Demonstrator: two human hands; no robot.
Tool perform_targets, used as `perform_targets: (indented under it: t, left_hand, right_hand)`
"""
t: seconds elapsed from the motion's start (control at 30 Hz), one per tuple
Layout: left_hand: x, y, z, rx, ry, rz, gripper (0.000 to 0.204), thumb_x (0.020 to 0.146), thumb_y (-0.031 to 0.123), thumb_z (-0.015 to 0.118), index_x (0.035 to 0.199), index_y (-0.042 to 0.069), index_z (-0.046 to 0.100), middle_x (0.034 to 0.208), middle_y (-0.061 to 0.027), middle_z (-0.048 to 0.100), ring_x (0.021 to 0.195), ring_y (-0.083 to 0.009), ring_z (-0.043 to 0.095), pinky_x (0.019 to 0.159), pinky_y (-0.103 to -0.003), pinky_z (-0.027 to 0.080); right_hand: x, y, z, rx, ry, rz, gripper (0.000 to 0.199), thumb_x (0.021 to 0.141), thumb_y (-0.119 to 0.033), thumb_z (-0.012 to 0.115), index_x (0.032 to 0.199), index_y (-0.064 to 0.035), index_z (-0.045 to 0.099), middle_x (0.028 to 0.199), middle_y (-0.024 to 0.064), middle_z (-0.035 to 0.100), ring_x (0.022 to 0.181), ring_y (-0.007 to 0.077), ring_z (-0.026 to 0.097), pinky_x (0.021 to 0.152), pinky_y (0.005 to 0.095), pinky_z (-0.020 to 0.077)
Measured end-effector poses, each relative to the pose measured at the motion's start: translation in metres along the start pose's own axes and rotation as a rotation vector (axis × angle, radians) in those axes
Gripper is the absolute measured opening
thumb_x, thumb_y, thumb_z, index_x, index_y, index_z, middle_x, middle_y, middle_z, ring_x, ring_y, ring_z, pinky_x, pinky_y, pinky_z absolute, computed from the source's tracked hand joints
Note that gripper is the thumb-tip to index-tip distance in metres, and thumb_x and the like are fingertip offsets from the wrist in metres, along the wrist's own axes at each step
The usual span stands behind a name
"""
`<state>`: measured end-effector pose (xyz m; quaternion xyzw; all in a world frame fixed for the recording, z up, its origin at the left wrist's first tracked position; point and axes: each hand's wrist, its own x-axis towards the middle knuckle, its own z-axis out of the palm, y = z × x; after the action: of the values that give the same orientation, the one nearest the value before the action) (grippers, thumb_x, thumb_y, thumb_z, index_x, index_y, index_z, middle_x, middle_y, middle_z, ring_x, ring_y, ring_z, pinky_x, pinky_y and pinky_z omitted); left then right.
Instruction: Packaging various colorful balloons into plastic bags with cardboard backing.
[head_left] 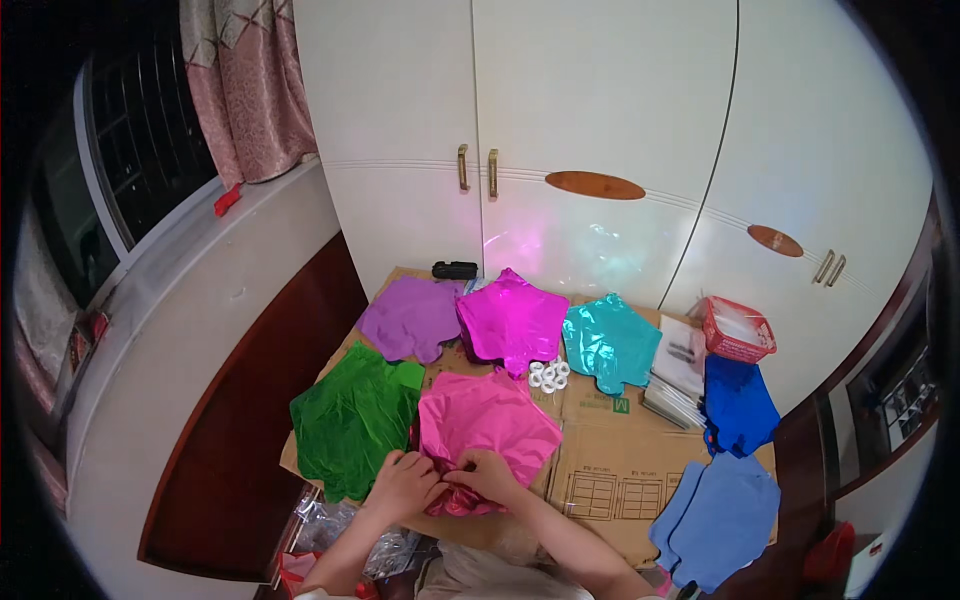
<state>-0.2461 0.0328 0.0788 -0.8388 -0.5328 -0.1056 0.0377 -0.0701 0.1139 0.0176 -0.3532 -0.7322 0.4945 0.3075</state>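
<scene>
Close to me on the cardboard lies a stack of flat pink star-shaped foil balloons [490, 420]. My left hand [408, 485] and my right hand [483, 476] meet at their near edge, fingers pinched together on a crumpled, darker red-pink foil piece [468, 500]. What sits right between the fingertips is too small to make out. Left of my left hand is a green foil balloon stack [350, 425]. Beyond the pink ones lie shiny magenta foil balloons [513, 318], with purple ones [412, 315] to their left and teal ones [610, 342] to their right.
Flattened cardboard [600, 440] covers the work surface. White ribbon rolls [548, 376] lie mid-table. On the right are clear bags [675, 395], a red basket [738, 330], dark blue foil [740, 405] and light blue foil [725, 520]. A white cabinet [580, 90] stands behind.
</scene>
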Motion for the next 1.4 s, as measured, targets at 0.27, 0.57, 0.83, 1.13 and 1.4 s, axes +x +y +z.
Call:
perform_targets:
  t: [0.27, 0.57, 0.83, 1.13, 1.4]
  left_hand:
    - [0.015, -0.017, 0.031, 0.08, -0.103, 0.034, 0.044, 0.083, 0.039, 0.057, 0.113, 0.008, 0.055, 0.128, -0.0214, 0.046, 0.127, -0.036, 0.037, 0.105, -0.049, 0.028]
    - [0.02, -0.008, 0.017, 0.037, -0.254, -0.076, 0.074, 0.076, 0.069, 0.05, 0.139, 0.033, 0.036, 0.14, -0.0276, 0.031, 0.132, -0.0419, 0.028, 0.107, -0.055, 0.019]
    - [0.018, -0.009, 0.015, 0.013, -0.23, -0.067, 0.072, 0.074, 0.07, 0.051, 0.136, 0.035, 0.041, 0.138, -0.0278, 0.034, 0.132, -0.0422, 0.027, 0.107, -0.056, 0.016]
    - [0.051, 0.031, -0.011, -0.139, -0.065, 0.006, 0.06, 0.08, 0.046, 0.06, 0.125, 0.007, 0.052, 0.133, -0.0196, 0.044, 0.129, -0.034, 0.035, 0.106, -0.047, 0.025]
    - [0.121, 0.125, 0.058, -0.102, -0.006, 0.662, 0.052, 0.083, 0.035, 0.059, 0.126, 0.008, 0.05, 0.131, -0.0134, 0.049, 0.124, -0.03, 0.043, 0.103, -0.045, 0.032]
  right_hand:
    - [0.007, -0.009, -0.023, 1.033, 0.185, 0.368, 0.017, 0.084, -0.012, 0.062, 0.1, -0.007, 0.06, 0.091, 0.001, 0.062, 0.08, 0.0096, 0.059, 0.065, 0.0216, 0.045]
    - [-0.008, -0.048, -0.179, 1.388, 0.599, 0.163, 0.032, 0.088, -0.025, 0.059, 0.117, -0.012, 0.056, 0.114, 0.0068, 0.06, 0.108, 0.0245, 0.056, 0.094, 0.0438, 0.0462]
    - [-0.092, -0.095, -0.247, 0.456, 0.564, -0.343, 0.008, 0.089, -0.012, 0.057, 0.092, -0.0067, 0.052, 0.105, 0.0103, 0.061, 0.103, 0.0239, 0.058, 0.088, 0.0413, 0.0474]
    - [-0.142, -0.021, -0.153, -0.423, -0.087, -0.116, 0.011, 0.086, -0.015, 0.057, 0.087, -0.006, 0.05, 0.092, 0.0121, 0.056, 0.096, 0.0328, 0.056, 0.087, 0.0462, 0.0426]
    - [-0.176, -0.009, -0.131, -0.683, 0.018, -0.195, 0.036, 0.082, -0.029, 0.062, 0.109, -0.007, 0.055, 0.117, 0.015, 0.054, 0.12, 0.0313, 0.046, 0.101, 0.0493, 0.0338]
